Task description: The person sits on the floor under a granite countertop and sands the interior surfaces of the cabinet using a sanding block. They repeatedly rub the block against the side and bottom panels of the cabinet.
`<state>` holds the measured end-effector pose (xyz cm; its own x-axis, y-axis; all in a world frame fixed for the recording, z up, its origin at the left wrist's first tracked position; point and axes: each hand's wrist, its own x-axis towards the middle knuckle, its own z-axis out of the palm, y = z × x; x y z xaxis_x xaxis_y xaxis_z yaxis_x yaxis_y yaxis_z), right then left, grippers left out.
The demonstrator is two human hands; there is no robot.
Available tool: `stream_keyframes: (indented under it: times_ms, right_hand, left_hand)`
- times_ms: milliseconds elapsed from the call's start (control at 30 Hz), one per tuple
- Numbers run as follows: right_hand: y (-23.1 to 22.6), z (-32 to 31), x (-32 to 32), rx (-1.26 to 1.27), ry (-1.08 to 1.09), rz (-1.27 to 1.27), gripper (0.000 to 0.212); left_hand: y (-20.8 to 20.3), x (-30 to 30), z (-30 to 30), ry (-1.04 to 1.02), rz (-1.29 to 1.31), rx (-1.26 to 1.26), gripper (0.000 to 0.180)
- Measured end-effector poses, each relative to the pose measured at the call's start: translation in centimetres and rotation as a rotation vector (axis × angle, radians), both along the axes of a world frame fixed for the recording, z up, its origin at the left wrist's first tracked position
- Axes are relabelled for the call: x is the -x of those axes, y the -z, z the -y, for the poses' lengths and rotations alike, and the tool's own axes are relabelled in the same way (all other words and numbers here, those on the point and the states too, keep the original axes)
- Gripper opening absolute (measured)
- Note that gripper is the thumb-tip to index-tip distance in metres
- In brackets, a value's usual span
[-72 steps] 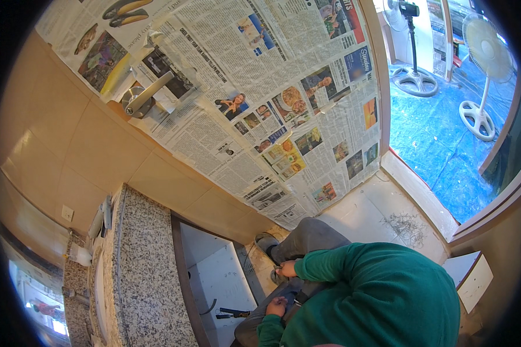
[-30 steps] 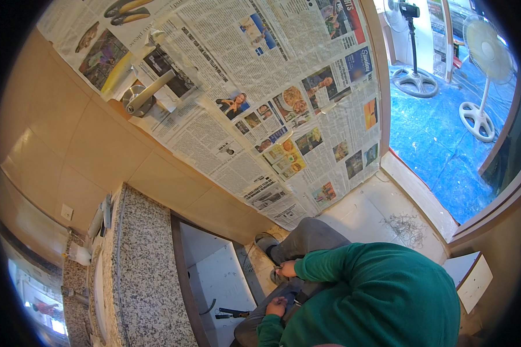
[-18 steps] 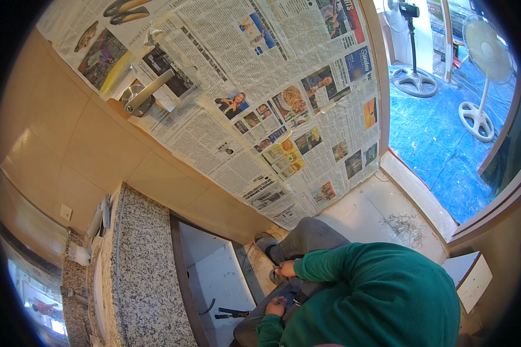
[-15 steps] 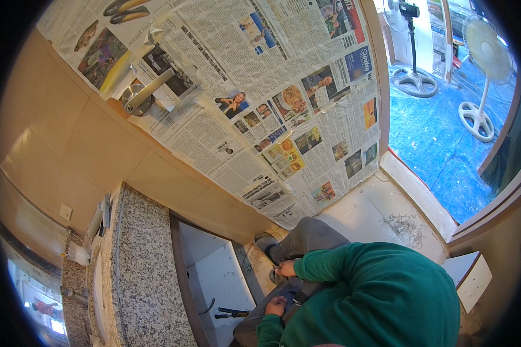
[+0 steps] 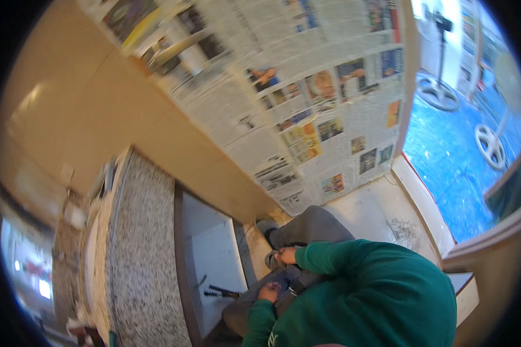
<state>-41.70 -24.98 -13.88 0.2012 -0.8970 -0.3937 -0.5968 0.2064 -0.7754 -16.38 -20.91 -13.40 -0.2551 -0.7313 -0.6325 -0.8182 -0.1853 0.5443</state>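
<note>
My right hand [image 5: 285,255] is closed in a pinch above my sandal [image 5: 270,260]. Whatever small thing sits between its fingers, if any, is too small to name. Lower in the picture, my left hand [image 5: 268,292] is curled over my left thigh, and what it may hold is hidden. Between my legs, a dark object [image 5: 297,287] shows partly beside my left hand. A black-handled tool, perhaps pliers [image 5: 221,292], lies past my left knee at the open white cabinet [image 5: 211,248].
A speckled stone counter [image 5: 145,254] rises at my left. Ahead stands a door covered in newspaper [image 5: 295,127] with a lever handle [image 5: 179,51]. A tangle of thin wire or scraps [image 5: 404,231] lies on the pale floor. Blue sheeting [image 5: 440,168] and fan stands [image 5: 438,93] are beyond the doorway.
My view has shifted, so the door and doorway sit lower and further right. My left hand has moved slightly up and left in the picture; my right hand stays near the sandal.
</note>
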Motion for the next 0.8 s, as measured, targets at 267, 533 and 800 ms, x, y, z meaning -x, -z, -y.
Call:
stream_keyframes:
  times_ms: [267,533,800]
  right_hand:
    - [1.9,-0.9,0.6,0.006,0.149,0.069,0.057]
    - [0.8,-0.9,0.6,-0.114,0.216,0.103,0.06]
    - [-4.0,-1.9,1.1,-0.084,0.088,0.106,0.065]
  left_hand:
    - [-3.5,1.7,-1.4,0.0,-0.001,0.034,0.042]
    - [-3.5,1.7,-1.7,0.071,-0.038,0.163,0.038]
    - [-4.0,1.7,-1.5,0.077,-0.04,0.156,0.037]
